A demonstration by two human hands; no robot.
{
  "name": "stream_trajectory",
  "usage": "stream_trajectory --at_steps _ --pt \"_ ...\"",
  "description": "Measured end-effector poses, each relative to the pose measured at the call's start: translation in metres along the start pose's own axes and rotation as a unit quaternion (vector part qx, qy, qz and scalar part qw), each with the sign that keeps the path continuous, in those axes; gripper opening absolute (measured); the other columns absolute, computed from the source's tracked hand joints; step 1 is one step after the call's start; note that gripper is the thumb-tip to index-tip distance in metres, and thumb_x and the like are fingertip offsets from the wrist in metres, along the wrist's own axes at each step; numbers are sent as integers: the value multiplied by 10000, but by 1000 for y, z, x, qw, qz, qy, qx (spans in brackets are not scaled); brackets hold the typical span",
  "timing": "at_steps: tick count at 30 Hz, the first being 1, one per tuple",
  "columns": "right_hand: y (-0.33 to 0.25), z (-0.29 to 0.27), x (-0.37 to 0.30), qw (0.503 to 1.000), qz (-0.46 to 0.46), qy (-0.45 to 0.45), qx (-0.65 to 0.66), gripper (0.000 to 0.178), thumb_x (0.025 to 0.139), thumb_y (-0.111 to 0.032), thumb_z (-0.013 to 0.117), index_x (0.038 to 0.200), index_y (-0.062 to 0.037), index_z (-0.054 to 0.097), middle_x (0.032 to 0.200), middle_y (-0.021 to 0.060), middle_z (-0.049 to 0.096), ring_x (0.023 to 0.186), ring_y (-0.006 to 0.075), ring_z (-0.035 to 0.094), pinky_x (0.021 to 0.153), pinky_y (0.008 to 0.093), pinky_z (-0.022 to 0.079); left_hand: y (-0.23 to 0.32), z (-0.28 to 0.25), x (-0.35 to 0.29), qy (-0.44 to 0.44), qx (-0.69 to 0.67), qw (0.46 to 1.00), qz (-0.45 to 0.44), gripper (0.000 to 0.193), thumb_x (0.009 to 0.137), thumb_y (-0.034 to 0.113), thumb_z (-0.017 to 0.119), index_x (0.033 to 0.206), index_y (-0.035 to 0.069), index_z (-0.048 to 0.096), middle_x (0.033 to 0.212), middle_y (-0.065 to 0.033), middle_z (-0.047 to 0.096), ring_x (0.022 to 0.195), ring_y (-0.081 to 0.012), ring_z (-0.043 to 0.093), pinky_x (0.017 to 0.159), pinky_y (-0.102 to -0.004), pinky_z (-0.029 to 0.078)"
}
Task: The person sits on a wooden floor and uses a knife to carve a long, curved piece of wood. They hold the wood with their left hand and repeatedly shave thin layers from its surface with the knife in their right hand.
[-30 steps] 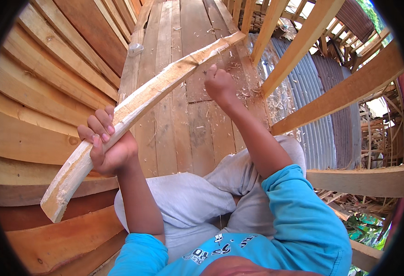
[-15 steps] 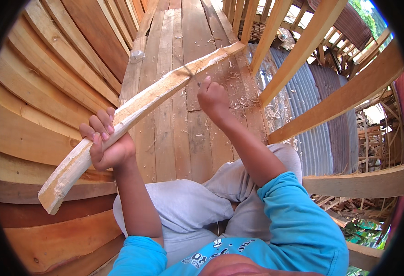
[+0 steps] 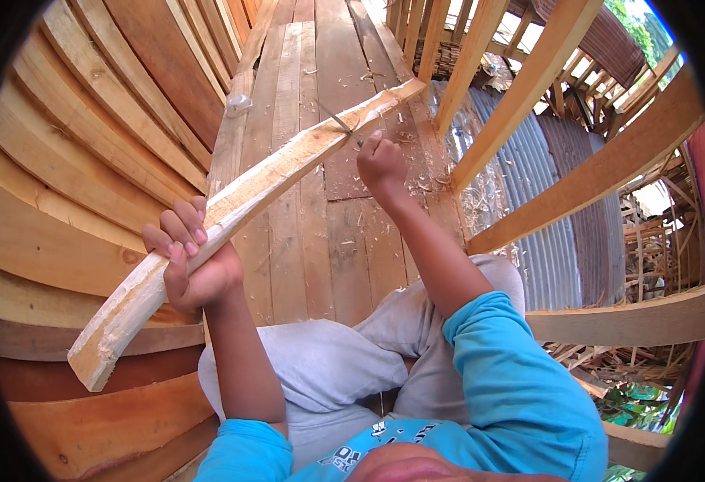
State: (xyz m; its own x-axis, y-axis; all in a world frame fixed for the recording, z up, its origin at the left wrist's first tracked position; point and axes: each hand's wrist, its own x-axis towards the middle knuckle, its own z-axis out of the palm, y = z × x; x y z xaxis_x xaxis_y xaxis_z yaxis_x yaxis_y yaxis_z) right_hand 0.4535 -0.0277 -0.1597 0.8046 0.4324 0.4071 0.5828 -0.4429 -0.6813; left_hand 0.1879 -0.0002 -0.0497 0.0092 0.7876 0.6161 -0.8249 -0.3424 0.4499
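Fingers [image 3: 182,233] of left hand [image 3: 196,269] wrap wooden piece [image 3: 240,213].

A floor of long wooden planks [image 3: 312,209] is seen running away beneath the fingers [image 3: 182,233] of the left hand and the fingers [image 3: 375,149] of the right hand. Pale wood shavings [image 3: 417,181] are scattered on the planks just right of the right fingers. A small whitish object [image 3: 238,104] is set on the planks beyond the left fingers.
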Motion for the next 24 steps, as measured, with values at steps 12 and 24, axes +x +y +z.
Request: stream_trajectory --at_steps 12,24 --pt "-7 -8 -23 968 -224 -113 24 595 990 -290 320 606 14 657 594 271 602 609 460 630 609 547 515 6 -2 -2 16 19 1000 -6 252 677 158 563 675 205 315 598 50 325 631 -108 333 767 -308 306" --pt "9 6 1 999 29 -21 -13 584 974 -304 315 649 43 655 657 297 621 688 495 634 741 563 503 2 2 1 -17 5 1000 6 216 690 168 564 704 179 349 596 35 359 620 -108 356 732 -316 306"
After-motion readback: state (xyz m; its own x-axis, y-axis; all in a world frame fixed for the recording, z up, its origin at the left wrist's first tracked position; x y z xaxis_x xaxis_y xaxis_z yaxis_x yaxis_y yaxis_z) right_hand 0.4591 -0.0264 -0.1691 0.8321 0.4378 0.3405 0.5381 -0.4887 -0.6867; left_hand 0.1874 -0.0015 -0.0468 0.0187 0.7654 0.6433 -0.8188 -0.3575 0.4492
